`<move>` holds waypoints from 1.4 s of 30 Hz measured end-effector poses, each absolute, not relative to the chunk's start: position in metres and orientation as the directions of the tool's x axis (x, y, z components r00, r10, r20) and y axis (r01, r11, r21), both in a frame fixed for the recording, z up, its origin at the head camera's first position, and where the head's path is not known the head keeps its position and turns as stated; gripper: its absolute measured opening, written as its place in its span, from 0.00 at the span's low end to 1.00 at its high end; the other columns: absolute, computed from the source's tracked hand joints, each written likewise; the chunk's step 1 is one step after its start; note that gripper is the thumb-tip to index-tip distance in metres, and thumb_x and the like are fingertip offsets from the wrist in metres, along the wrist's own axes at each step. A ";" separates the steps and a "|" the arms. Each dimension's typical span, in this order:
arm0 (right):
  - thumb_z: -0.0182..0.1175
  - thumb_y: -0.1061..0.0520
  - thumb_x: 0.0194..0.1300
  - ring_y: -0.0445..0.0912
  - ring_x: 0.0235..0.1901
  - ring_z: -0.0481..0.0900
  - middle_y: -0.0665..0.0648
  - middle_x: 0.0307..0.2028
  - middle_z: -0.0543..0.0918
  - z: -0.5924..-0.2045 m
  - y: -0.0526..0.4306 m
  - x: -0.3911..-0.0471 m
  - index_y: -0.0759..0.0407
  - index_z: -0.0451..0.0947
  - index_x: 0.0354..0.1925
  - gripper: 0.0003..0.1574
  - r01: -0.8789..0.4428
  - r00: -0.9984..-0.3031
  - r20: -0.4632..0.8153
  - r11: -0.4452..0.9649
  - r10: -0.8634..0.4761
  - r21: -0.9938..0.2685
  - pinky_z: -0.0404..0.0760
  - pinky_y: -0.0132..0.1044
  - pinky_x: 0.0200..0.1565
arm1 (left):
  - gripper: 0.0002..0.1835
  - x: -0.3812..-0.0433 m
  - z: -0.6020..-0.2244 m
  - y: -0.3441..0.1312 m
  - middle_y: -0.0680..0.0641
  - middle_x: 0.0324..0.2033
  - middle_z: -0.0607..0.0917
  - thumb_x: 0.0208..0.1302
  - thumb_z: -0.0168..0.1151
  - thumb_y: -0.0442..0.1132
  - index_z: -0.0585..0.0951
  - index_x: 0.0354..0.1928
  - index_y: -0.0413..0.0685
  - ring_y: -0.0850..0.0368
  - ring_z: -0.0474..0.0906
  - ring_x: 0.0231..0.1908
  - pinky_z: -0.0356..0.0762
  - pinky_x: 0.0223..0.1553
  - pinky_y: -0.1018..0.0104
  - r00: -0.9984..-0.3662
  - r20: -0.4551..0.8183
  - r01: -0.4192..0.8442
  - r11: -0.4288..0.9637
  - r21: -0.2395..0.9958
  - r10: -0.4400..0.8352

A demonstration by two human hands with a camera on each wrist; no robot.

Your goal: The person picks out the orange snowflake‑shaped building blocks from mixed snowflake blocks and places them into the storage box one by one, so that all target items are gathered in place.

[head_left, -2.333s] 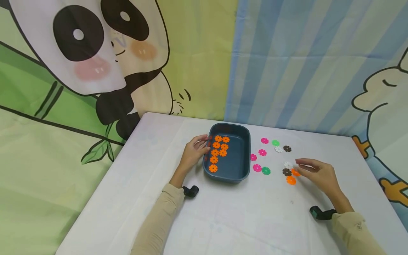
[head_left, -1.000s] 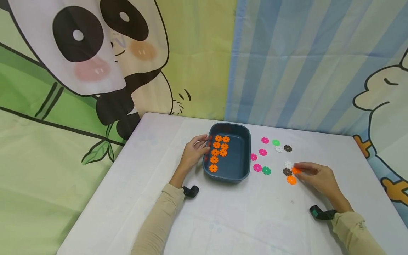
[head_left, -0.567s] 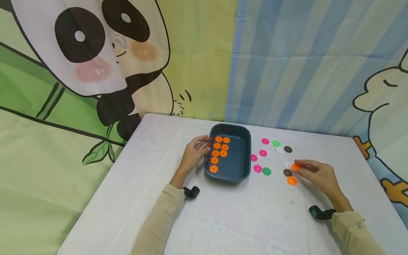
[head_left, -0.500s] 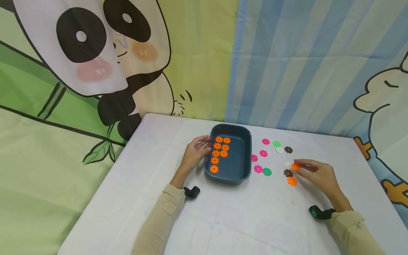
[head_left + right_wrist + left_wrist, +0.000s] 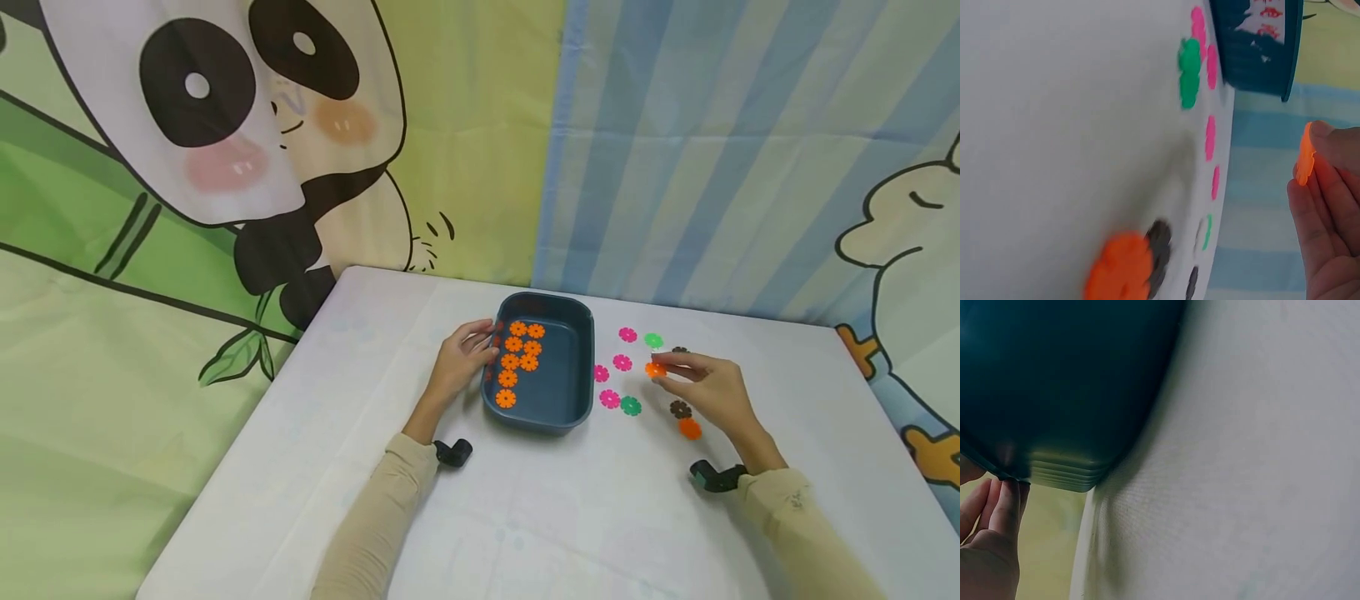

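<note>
In the head view, a dark blue plastic tray [image 5: 555,426] stands on the table, with several orange flower-shaped discs [image 5: 507,378] along its left side. My left hand [image 5: 456,360] holds the tray's left rim; its fingertips meet the rim [image 5: 997,475] in the left wrist view. Right of the tray, my right hand [image 5: 708,387] pinches one orange flower disc [image 5: 1305,154] between thumb and fingers, raised off the table. Below that hand lie a brown disc [image 5: 680,409] and another orange disc [image 5: 690,429]. The white discs are hidden behind the hand in the head view.
Several pink discs [image 5: 622,363], a dark green disc [image 5: 631,406] and a light green disc [image 5: 653,341] lie between the tray and my right hand. A second brown disc [image 5: 1192,282] lies farther back. A printed cloth [image 5: 480,142] hangs behind the table [image 5: 570,517].
My right hand has pinched an orange disc, lifted it from beside the white and brown discs, and moved left and farther back with it. My left hand has stayed at the tray rim.
</note>
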State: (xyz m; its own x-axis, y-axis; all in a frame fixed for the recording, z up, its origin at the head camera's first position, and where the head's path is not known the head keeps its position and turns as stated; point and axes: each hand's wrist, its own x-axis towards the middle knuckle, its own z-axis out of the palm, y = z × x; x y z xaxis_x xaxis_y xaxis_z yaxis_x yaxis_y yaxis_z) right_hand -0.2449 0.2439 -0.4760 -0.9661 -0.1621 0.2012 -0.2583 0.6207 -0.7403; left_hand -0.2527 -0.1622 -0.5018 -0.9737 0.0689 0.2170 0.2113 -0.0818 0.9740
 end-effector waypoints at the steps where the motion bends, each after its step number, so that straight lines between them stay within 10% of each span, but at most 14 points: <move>1: 0.72 0.48 0.57 0.53 0.52 0.82 0.57 0.48 0.86 -0.475 0.239 -0.246 0.56 0.84 0.52 0.25 -0.259 -0.966 0.199 0.622 -0.167 -0.739 0.81 0.23 0.45 | 0.29 -0.253 -0.502 -0.162 0.34 0.62 0.73 0.61 0.65 0.27 0.70 0.64 0.33 0.46 0.69 0.64 0.75 0.60 0.65 -0.974 0.213 0.206 -0.087 0.975 0.072; 6: 0.72 0.45 0.57 0.53 0.54 0.80 0.55 0.48 0.85 -0.467 0.216 -0.249 0.54 0.83 0.53 0.27 -0.254 -0.967 0.181 0.601 -0.181 -0.758 0.85 0.37 0.47 | 0.30 -0.249 -0.494 -0.164 0.27 0.64 0.68 0.62 0.63 0.24 0.66 0.66 0.27 0.38 0.64 0.66 0.73 0.62 0.63 -0.972 0.205 0.191 -0.126 0.974 0.114; 15: 0.73 0.50 0.57 0.52 0.51 0.82 0.56 0.48 0.86 -0.461 0.185 -0.257 0.56 0.83 0.54 0.27 -0.329 -0.936 0.216 0.478 -0.276 -0.814 0.83 0.25 0.44 | 0.30 -0.240 -0.476 -0.163 0.24 0.63 0.66 0.61 0.61 0.21 0.64 0.65 0.23 0.32 0.61 0.66 0.71 0.63 0.59 -0.968 0.215 0.201 -0.113 0.973 0.131; 42: 0.74 0.66 0.51 0.50 0.43 0.86 0.58 0.43 0.87 -0.466 0.091 -0.261 0.65 0.85 0.46 0.21 -0.518 -0.801 0.353 0.265 -0.483 -0.814 0.83 0.56 0.48 | 0.30 -0.240 -0.474 -0.162 0.23 0.63 0.67 0.60 0.61 0.20 0.65 0.64 0.22 0.34 0.63 0.66 0.70 0.64 0.55 -0.970 0.210 0.197 -0.112 0.974 0.125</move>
